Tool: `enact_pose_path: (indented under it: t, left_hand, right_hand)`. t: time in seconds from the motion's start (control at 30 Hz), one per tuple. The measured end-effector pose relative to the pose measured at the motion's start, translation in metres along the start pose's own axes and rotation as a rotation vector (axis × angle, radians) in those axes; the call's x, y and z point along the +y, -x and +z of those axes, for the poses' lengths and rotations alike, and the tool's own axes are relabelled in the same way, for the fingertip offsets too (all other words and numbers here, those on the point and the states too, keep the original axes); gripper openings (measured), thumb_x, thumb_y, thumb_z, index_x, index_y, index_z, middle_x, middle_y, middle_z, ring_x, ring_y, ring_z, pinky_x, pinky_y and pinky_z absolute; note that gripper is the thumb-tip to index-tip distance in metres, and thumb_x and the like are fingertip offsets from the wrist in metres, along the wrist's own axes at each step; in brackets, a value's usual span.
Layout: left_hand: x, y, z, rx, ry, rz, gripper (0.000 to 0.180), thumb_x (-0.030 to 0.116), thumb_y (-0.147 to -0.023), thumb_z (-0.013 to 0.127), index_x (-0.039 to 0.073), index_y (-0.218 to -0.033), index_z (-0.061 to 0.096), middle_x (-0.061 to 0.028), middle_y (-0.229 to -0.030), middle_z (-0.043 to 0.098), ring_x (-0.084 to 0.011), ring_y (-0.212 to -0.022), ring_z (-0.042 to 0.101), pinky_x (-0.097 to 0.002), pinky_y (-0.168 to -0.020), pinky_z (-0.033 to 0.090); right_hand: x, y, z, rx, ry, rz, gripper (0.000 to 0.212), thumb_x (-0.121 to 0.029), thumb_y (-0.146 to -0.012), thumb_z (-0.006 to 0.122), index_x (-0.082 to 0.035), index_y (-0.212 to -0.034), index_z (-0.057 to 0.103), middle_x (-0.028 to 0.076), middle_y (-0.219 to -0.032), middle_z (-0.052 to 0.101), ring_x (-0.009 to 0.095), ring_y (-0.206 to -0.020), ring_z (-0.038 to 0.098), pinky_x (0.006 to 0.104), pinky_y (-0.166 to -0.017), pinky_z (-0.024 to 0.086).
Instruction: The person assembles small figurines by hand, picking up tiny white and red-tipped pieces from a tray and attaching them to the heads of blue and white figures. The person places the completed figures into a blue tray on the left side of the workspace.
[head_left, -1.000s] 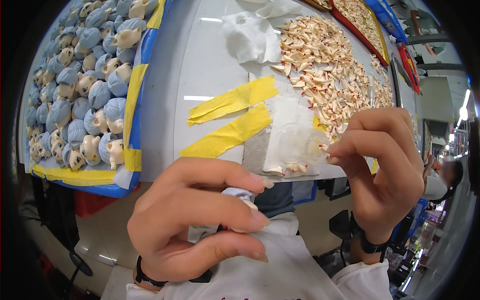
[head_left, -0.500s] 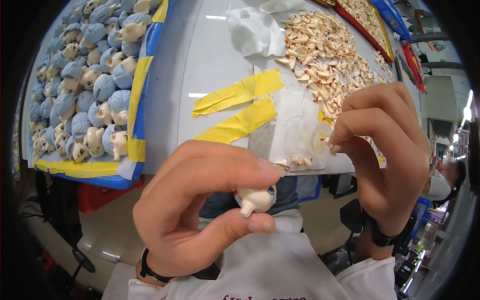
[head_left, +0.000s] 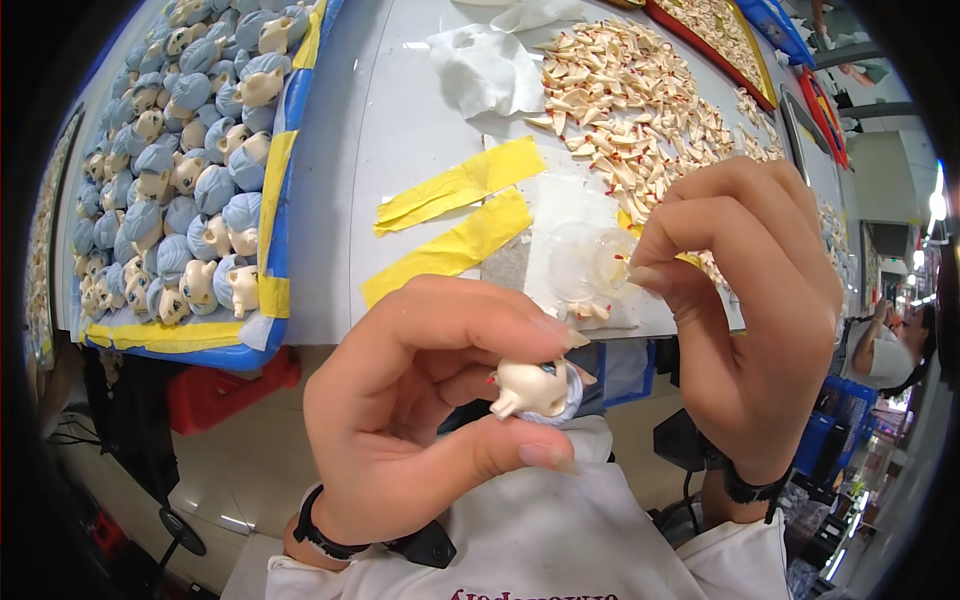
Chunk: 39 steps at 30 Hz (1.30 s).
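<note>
My left hand (head_left: 390, 390) is closed on a small doll head (head_left: 533, 389) between thumb and fingers. The head is cream with pale blue hair, a painted eye and a short stub, plus a red speck on one side. At the table's near edge, my right hand (head_left: 760, 290) pinches what looks like a small cream piece with a red tip (head_left: 622, 258), partly covered by the fingertips. It is over a shallow clear dish (head_left: 603, 246). A few more red-tipped pieces (head_left: 588, 310) lie beside the dish.
A blue tray edged with yellow tape (head_left: 272, 230) holds many blue-haired doll heads (head_left: 185, 180) at left. A heap of red-tipped pieces (head_left: 635, 110) covers the table behind my right hand. Yellow tape strips (head_left: 455, 190) and a white cloth (head_left: 490, 72) lie on the table. Another person sits far right.
The doll head in my left hand has moved slightly right and turned, showing more of its blue hair. My right hand, still pinched at the dish, sits slightly further left in view.
</note>
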<state>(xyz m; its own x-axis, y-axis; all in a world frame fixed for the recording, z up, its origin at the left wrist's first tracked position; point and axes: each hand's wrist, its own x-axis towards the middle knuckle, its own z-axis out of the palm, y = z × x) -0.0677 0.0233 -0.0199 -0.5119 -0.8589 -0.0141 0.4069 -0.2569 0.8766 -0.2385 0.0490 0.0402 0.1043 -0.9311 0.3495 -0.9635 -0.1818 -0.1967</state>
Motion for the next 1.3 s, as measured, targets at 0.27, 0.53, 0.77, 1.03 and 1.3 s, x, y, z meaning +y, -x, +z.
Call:
enact_pose_path:
  t: [0.27,0.53,0.77,1.03,1.3]
  left_hand:
    - [0.0,0.003,0.006,0.046,0.023,-0.041,0.055,0.031,-0.061,0.079,0.0,-0.094,0.048,-0.0132,-0.089,0.055,-0.0244,-0.073,0.063,-0.0274,-0.059,0.054]
    - [0.001,0.004,0.011,0.07,0.0,-0.048,0.056,0.033,-0.061,0.078,0.0,-0.094,0.048,-0.0129,-0.086,0.056,-0.0236,-0.072,0.063,-0.0276,-0.058,0.054]
    - [-0.004,0.003,0.009,0.053,0.008,-0.005,0.056,0.033,-0.061,0.078,0.0,-0.093,0.048,-0.0126,-0.086,0.055,-0.0234,-0.071,0.063,-0.0275,-0.056,0.054]
    - [0.0,0.005,0.008,0.031,-0.004,0.042,0.058,0.034,-0.06,0.08,-0.001,-0.094,0.05,-0.0092,-0.086,0.054,-0.0142,-0.076,0.059,-0.0213,-0.067,0.047]
    - [-0.004,0.012,-0.009,-0.052,-0.117,0.144,0.056,0.034,-0.06,0.08,-0.002,-0.092,0.053,-0.008,-0.083,0.053,-0.0112,-0.073,0.056,-0.0197,-0.067,0.045]
  right_hand:
    - [-0.006,0.017,0.013,0.16,-0.109,0.192,0.009,0.003,-0.07,0.059,0.0,-0.074,0.052,0.008,-0.075,0.053,0.019,-0.07,0.048,0.0271,-0.065,0.037]
    - [-0.003,0.019,0.021,0.216,-0.147,0.187,0.007,-0.001,-0.075,0.058,0.0,-0.076,0.051,0.007,-0.077,0.052,0.017,-0.072,0.046,0.0257,-0.067,0.036]
    - [-0.001,0.019,0.023,0.354,-0.38,0.203,0.009,-0.003,-0.079,0.057,0.001,-0.081,0.049,0.006,-0.082,0.05,0.014,-0.076,0.043,0.0243,-0.069,0.034]
    - [-0.022,0.049,0.026,0.276,-0.859,0.227,0.013,-0.006,-0.074,0.066,-0.003,-0.08,0.055,0.009,-0.081,0.047,0.011,-0.069,0.043,0.0199,-0.06,0.032]
    - [-0.033,0.027,0.001,0.089,-0.449,0.085,0.022,0.0,-0.06,0.071,-0.009,-0.077,0.06,0.003,-0.068,0.05,0.014,-0.061,0.045,0.0254,-0.054,0.034]
